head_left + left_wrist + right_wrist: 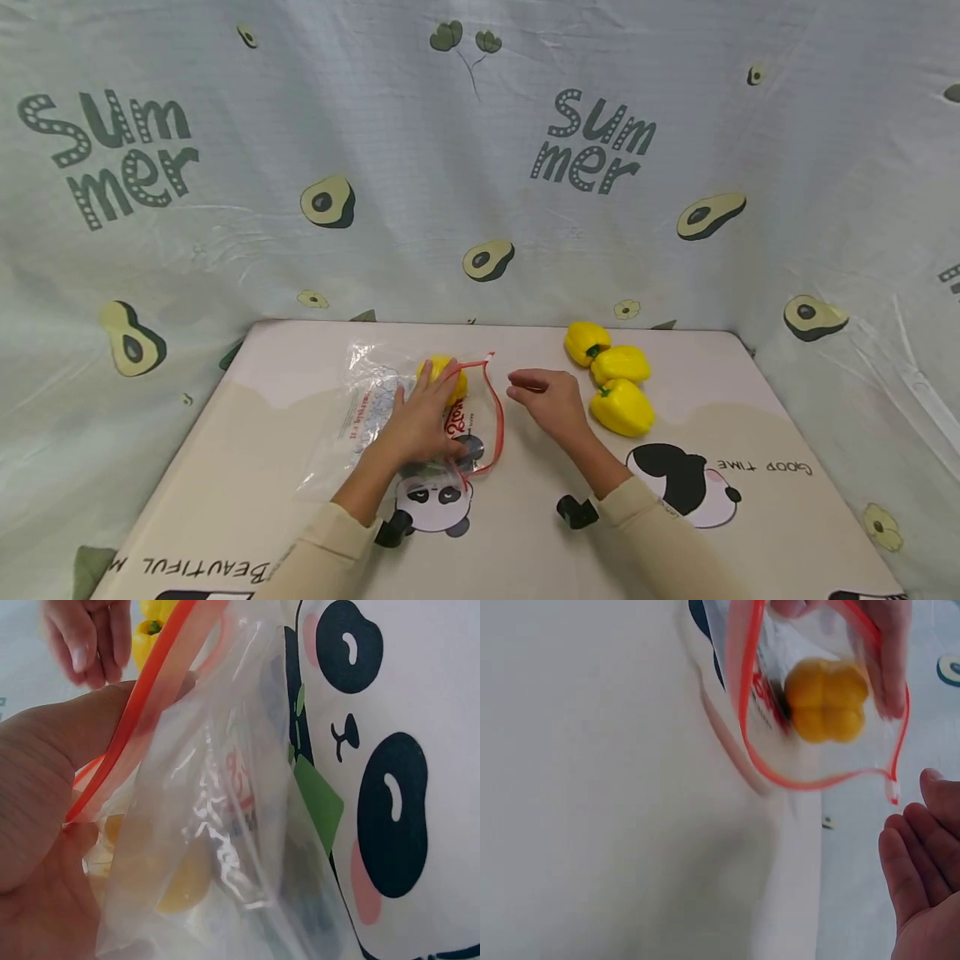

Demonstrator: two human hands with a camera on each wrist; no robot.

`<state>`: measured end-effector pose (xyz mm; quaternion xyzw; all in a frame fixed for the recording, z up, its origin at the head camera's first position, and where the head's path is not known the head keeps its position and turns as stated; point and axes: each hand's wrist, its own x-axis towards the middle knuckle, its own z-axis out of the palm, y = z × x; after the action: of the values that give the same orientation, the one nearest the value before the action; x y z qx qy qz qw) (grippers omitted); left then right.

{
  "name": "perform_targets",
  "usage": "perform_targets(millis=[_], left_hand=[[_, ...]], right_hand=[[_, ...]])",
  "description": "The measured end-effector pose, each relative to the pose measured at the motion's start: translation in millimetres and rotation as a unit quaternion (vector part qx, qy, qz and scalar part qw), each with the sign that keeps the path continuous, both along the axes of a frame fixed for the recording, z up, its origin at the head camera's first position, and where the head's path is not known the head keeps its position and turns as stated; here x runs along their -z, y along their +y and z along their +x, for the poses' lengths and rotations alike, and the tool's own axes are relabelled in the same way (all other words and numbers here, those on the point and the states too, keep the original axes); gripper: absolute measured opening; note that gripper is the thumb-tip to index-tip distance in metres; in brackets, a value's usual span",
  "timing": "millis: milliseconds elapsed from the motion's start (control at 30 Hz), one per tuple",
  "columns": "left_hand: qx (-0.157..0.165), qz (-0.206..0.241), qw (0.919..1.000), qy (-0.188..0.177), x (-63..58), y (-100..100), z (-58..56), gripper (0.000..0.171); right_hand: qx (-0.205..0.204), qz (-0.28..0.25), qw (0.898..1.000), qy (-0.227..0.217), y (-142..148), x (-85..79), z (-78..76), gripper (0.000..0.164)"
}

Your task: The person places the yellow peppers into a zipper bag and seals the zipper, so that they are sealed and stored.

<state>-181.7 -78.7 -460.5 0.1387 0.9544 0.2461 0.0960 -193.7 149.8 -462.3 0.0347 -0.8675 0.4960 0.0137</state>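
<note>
A clear zip bag (480, 417) with a red zip edge (810, 784) lies on the table, its mouth gaping toward the right. Inside it sits one yellow bell pepper (826, 701). My left hand (431, 421) is at the bag's mouth, thumb and fingers spread wide apart against the plastic; the left wrist view shows the thumb (82, 724) crossing the red edge. To the right of the mouth is my right hand (551, 404), holding nothing, its fingers loosely bent toward the bag. Three more yellow bell peppers (622, 407) lie together beyond the right hand.
The table (525, 533) has a pale cover printed with pandas and lettering. Fabric (420, 108) printed with avocados hangs behind the table and along both sides. The peppers stand near the table's back right part.
</note>
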Motion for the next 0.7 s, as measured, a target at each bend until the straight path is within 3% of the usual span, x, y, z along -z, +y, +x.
perform_targets(millis=[167,500,700], left_hand=[[-0.002,-0.005,1.0,0.003,0.5,-2,0.3,0.12],[0.001,0.0,1.0,0.008,3.3,2,0.5,0.119],[0.001,-0.009,0.9999,0.012,5.2,2,0.6,0.121]], right_hand=[[-0.005,-0.01,1.0,-0.004,21,-5.5,-0.9,0.028],[0.038,-0.016,0.999,-0.014,68,-14.5,3.2,0.036],[0.049,0.011,0.999,0.01,95,-17.2,8.5,0.042]])
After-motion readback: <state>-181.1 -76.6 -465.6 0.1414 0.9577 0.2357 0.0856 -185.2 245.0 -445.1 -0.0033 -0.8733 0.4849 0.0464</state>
